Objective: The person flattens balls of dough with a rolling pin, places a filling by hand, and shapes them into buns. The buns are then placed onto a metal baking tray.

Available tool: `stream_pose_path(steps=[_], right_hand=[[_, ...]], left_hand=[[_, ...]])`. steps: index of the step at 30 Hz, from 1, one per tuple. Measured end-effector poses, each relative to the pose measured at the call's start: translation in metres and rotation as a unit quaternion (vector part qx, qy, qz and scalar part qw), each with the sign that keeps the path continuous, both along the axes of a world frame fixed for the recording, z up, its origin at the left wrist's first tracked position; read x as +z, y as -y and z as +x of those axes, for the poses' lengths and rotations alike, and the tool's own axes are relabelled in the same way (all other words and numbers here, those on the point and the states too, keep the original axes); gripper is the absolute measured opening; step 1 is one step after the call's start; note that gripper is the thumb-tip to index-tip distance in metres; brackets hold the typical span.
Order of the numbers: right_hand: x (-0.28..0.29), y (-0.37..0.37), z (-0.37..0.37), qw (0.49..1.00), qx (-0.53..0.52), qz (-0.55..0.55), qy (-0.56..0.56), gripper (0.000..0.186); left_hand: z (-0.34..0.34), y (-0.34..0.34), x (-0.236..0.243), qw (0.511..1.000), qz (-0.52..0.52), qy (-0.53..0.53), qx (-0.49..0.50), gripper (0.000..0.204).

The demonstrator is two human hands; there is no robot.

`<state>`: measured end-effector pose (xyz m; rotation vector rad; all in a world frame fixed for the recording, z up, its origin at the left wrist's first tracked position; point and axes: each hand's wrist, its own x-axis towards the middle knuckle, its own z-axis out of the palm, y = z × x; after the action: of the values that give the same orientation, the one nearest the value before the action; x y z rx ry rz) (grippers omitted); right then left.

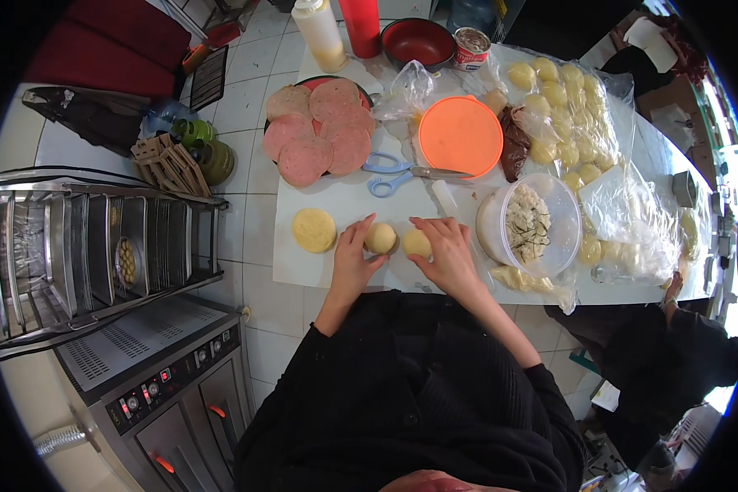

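Note:
Two pale dough balls lie side by side on the white table in front of me. My left hand (357, 254) curves its thumb and fingers around the left dough ball (380, 238). Around the right dough ball (416, 243), my right hand (448, 256) closes with thumb and fingertips. A flattened yellow dough round (313, 230) rests to the left of my hands. Beyond them are scissors with light blue handles (385, 186) and a plate of round pink meat slices (305, 157). At the right stands a clear tub (485, 223) of white filling with dark green strips.
An orange lid (460, 137) lies behind the scissors. Many dough balls (586, 123) sit under plastic at the right, near a co-worker (672, 361). Bottles (320, 37) and a dark red bowl (418, 43) line the far edge. A tray rack (98, 254) and oven (156, 369) stand left.

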<state>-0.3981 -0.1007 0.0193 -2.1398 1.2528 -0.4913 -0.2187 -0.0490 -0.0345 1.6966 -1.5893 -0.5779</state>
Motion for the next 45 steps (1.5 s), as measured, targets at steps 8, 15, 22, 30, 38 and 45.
stream_pose_path(steps=[8,15,22,30,38,45], right_hand=[[-0.04,0.005,0.04,0.983,0.089,-0.072,-0.14,0.057],[0.0,0.029,0.043,0.994,0.083,-0.016,-0.075,0.058],[-0.033,0.034,0.136,0.968,0.241,0.05,0.052,0.071],[-0.048,0.06,0.169,0.944,0.307,0.118,-0.003,0.042],[-0.051,0.055,0.163,0.964,0.249,0.086,0.042,0.043],[-0.036,0.04,0.156,0.962,0.234,0.12,0.078,0.022]], left_hand=[[0.004,0.001,-0.018,0.997,0.061,-0.051,-0.003,0.077],[0.041,-0.011,0.027,0.998,-0.027,0.037,0.042,0.085],[0.093,-0.011,0.013,0.952,0.231,0.101,0.174,0.104],[0.096,-0.011,-0.002,0.968,0.158,0.02,0.195,0.061],[0.089,-0.011,0.004,0.973,0.088,-0.013,0.211,0.052],[0.083,-0.012,0.011,0.971,0.059,-0.047,0.226,0.028]])
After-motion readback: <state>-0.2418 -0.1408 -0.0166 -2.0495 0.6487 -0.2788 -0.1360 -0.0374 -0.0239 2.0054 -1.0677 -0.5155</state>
